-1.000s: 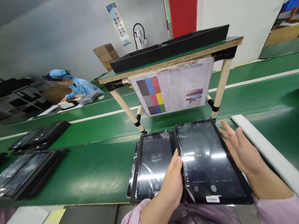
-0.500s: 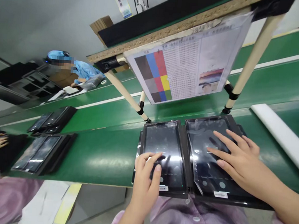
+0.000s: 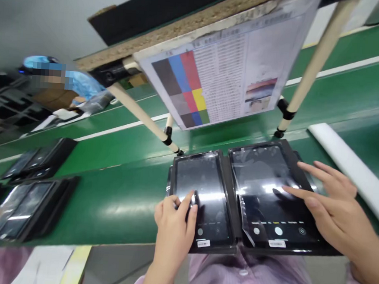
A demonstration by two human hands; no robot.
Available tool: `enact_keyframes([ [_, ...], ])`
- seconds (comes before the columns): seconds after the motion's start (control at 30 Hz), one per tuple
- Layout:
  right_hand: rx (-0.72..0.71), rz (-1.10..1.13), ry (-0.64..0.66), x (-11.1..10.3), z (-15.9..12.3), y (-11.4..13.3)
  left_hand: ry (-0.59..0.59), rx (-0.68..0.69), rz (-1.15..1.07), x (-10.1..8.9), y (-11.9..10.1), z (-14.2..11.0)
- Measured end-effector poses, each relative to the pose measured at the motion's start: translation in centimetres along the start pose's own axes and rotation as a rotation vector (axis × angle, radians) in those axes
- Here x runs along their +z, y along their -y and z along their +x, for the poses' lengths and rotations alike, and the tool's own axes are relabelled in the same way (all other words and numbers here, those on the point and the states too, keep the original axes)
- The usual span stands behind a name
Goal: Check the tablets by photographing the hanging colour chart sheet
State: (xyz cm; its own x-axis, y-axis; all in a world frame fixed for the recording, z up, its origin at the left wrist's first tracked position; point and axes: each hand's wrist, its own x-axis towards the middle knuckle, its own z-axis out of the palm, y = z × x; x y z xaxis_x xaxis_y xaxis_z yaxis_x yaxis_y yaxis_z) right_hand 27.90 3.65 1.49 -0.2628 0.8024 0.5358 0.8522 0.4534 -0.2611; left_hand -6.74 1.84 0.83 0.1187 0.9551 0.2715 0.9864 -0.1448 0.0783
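Observation:
Two tablets in black trays lie side by side before me, screens up. Over the lower left of the left tablet is my left hand, its index fingertip at the glass and nothing in its grasp. The right tablet shows a camera screen with round buttons along its bottom; a clear film hangs loose at its left edge. My right hand hovers at that tablet's right side, fingers spread, index finger pointing onto the screen. Whether that fingertip touches the glass I cannot tell. White labels sit at the bottom of both tablets.
A colour chart sheet hangs from a shelf on beige pipe legs behind the tablets. A white foam strip lies at right. More tablets rest on the green bench at left. A person in blue sits beyond.
My right hand has drawn back to the right across its tablet. Camera buttons on that screen now show bright. The neighbour's hand at far left has gone from view as the view shifted.

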Motion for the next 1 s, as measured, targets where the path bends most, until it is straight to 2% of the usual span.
enact_keyframes([
  [0.07,-0.002,-0.040,-0.009,0.0,-0.2,0.1,-0.017,0.049,-0.016,0.3,0.4,0.0],
  [0.17,0.009,-0.067,-0.018,0.3,-0.5,0.1,0.018,0.090,-0.035,0.6,0.5,0.1],
  [0.37,-0.016,-0.051,0.011,0.5,-0.7,-0.4,0.020,0.133,-0.087,-0.1,-1.6,0.6],
  [0.53,-0.017,0.061,-0.054,-0.6,-0.7,-0.5,0.029,0.115,-0.150,-1.0,-3.2,0.9],
  [0.63,-0.035,0.131,-0.009,-0.7,-1.3,-0.3,0.040,0.102,-0.155,-1.0,-3.9,1.0],
  [0.73,-0.121,0.142,0.046,-0.4,-2.1,0.3,0.088,0.114,-0.139,-1.0,-3.9,0.9],
  [0.87,-0.333,0.061,0.131,0.7,-2.4,2.2,0.167,0.073,-0.159,-1.6,-2.7,0.3],
  [0.93,-0.447,0.028,0.150,1.4,-1.7,3.5,0.265,0.118,-0.186,-2.0,-1.8,-0.2],
  [1.0,-0.533,0.004,0.126,2.2,-0.8,4.7,0.365,0.225,-0.197,-2.1,-1.2,-0.9],
])
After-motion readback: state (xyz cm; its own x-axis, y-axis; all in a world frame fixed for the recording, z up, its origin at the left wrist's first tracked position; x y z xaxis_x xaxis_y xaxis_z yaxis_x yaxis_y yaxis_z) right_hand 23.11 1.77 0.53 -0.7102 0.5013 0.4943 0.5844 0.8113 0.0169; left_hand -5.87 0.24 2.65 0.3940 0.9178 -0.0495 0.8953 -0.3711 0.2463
